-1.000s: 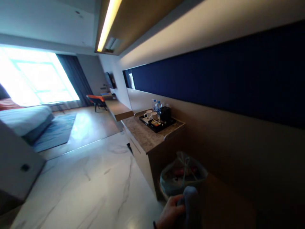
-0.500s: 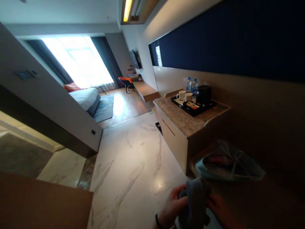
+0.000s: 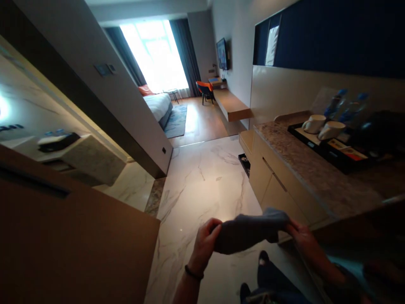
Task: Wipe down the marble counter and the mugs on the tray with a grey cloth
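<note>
— Looking past the hands, what fills the room?
— A marble floor (image 3: 202, 177) runs to a bed (image 3: 158, 105) and a bright window (image 3: 155, 52); at right a stone surface (image 3: 310, 169) bears a black tray (image 3: 335, 154) with two cups (image 3: 322, 126).
— And the hands?
— Left hand (image 3: 205, 242) and right hand (image 3: 302, 236) are apart, each clamped on an end of a grey cloth (image 3: 249, 230) stretched above the floor.

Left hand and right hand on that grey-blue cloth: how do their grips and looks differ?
The left hand pinches the left end of the grey-blue cloth and wears a dark wristband; the right hand grips the right end, with no band showing. The left forearm rises from the bottom edge; the right one comes in from the lower right. Both are bare and hold the cloth stretched above the white marble floor.
</note>
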The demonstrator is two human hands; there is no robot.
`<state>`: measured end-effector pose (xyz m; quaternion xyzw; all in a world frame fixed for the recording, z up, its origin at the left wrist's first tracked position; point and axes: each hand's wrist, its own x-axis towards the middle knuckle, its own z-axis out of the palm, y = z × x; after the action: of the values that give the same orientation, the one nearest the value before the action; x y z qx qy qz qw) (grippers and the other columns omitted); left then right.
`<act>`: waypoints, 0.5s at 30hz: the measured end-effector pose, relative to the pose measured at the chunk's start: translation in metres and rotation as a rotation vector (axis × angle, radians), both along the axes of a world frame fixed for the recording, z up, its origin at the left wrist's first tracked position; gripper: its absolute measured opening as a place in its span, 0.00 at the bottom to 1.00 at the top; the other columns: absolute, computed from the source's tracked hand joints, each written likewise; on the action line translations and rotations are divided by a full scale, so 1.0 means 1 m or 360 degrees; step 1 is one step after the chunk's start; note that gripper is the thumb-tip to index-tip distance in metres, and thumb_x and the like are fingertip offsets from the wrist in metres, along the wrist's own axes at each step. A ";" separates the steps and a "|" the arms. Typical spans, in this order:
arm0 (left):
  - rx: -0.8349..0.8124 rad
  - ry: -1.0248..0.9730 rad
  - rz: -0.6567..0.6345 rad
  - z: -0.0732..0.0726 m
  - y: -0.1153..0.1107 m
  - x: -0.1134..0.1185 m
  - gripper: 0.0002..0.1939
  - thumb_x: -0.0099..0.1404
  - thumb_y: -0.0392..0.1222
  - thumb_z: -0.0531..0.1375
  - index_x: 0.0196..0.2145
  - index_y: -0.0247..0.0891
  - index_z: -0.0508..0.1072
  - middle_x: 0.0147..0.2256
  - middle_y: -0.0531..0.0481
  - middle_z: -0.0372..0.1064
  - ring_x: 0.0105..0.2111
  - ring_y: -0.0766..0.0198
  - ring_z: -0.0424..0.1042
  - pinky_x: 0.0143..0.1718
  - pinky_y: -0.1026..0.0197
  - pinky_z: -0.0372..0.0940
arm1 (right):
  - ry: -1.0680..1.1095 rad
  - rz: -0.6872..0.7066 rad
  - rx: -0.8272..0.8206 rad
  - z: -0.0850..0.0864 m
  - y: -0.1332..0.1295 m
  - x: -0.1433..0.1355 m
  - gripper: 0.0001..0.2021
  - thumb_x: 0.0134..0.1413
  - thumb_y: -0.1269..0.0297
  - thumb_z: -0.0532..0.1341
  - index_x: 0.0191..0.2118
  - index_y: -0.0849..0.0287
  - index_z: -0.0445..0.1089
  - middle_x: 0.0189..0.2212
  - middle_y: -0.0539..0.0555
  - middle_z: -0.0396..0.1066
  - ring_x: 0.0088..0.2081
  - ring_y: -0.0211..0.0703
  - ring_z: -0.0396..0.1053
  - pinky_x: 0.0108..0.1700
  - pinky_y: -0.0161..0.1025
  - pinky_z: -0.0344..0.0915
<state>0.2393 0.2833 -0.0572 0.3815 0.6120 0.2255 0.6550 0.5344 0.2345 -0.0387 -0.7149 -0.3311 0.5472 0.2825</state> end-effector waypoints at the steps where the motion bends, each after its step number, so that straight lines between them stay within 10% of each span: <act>1: 0.0071 0.0071 0.0039 -0.006 0.011 -0.006 0.11 0.58 0.46 0.59 0.28 0.34 0.72 0.26 0.52 0.67 0.29 0.65 0.65 0.32 0.64 0.60 | 0.0047 -0.0044 -0.0024 -0.006 0.015 -0.001 0.28 0.47 0.37 0.62 0.39 0.59 0.77 0.35 0.57 0.75 0.42 0.57 0.68 0.52 0.51 0.62; 10: 0.0369 0.0489 0.0194 -0.050 0.138 -0.023 0.08 0.61 0.42 0.55 0.29 0.36 0.69 0.27 0.52 0.68 0.30 0.64 0.66 0.34 0.63 0.61 | 0.1040 -0.0356 -0.0246 -0.067 0.194 -0.031 0.16 0.38 0.51 0.74 0.27 0.57 0.75 0.22 0.48 0.67 0.24 0.35 0.63 0.26 0.29 0.64; 15: 0.0377 0.0541 0.0331 -0.052 0.200 -0.014 0.08 0.63 0.42 0.55 0.31 0.36 0.70 0.28 0.52 0.68 0.31 0.65 0.66 0.34 0.64 0.60 | 0.1085 -0.0154 -0.0351 -0.077 0.295 -0.025 0.19 0.29 0.47 0.75 0.23 0.54 0.74 0.18 0.50 0.65 0.21 0.40 0.63 0.21 0.35 0.64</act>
<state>0.2252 0.4835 -0.1095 0.4230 0.7188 0.2945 0.4665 0.5098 0.5298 -0.1154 -0.5323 -0.1226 0.7728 0.3232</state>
